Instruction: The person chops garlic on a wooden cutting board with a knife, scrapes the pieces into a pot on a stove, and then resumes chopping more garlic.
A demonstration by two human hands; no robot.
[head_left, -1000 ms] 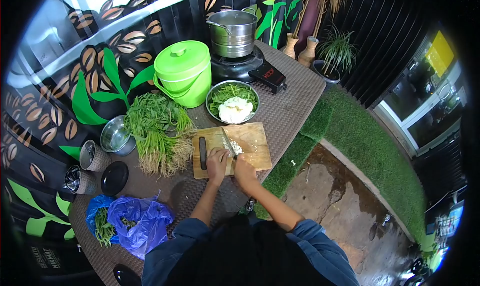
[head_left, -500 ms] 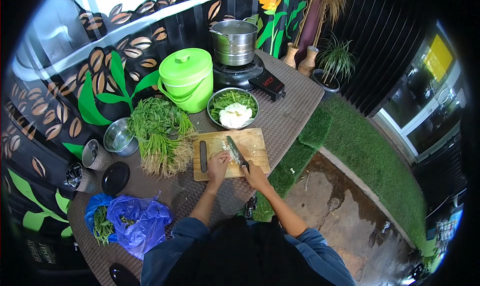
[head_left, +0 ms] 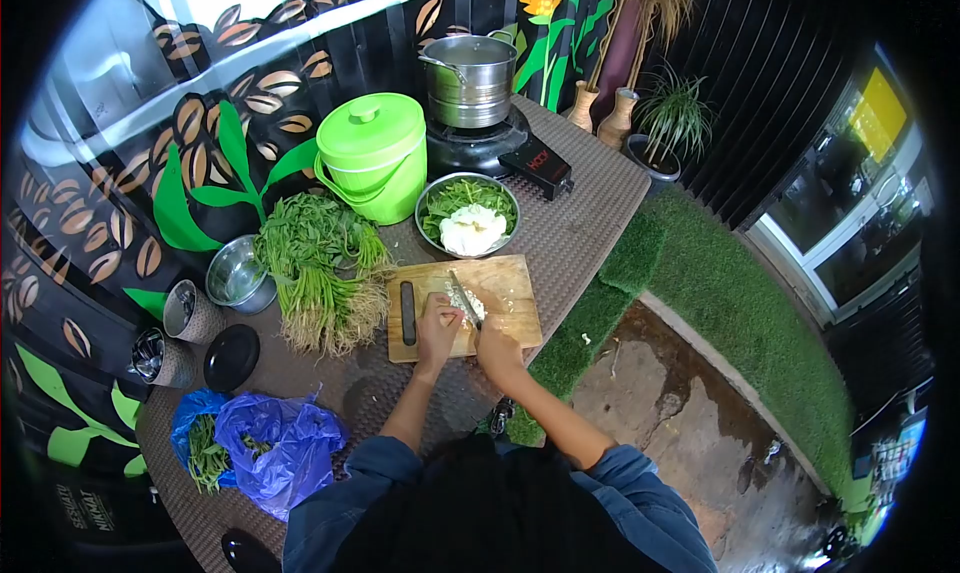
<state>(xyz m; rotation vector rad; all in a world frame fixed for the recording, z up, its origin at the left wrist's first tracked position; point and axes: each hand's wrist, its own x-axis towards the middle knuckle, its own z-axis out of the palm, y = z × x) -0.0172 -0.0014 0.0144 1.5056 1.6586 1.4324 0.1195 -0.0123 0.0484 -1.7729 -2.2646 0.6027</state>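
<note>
A wooden cutting board (head_left: 512, 323) lies before me, with finely chopped white pieces (head_left: 474, 303) gathered near its middle. My right hand (head_left: 497, 354) is closed round the handle of a kitchen knife (head_left: 462, 295), whose blade points away from me among the pieces. Just left of the blade, my left hand (head_left: 436, 335) rests over the board with its fingertips drawn together. What they pinch, if anything, is too small to make out. Beyond the board stands a metal bowl (head_left: 425, 235) of cut greens with a white mass (head_left: 473, 231) on top.
Left of the board lies a rooted bundle of greens (head_left: 318, 263). Behind are a lidded green bucket (head_left: 372, 163) and a steel pot (head_left: 468, 83) on a black burner (head_left: 470, 153). Further left are a metal bowl (head_left: 240, 273) and blue plastic bags (head_left: 275, 448). The table edge (head_left: 590, 293) runs along the right.
My right hand has moved slightly left and nearer my left hand. The knife blade now shows narrower and edge-on, shifted a little left. My left hand has hardly moved.
</note>
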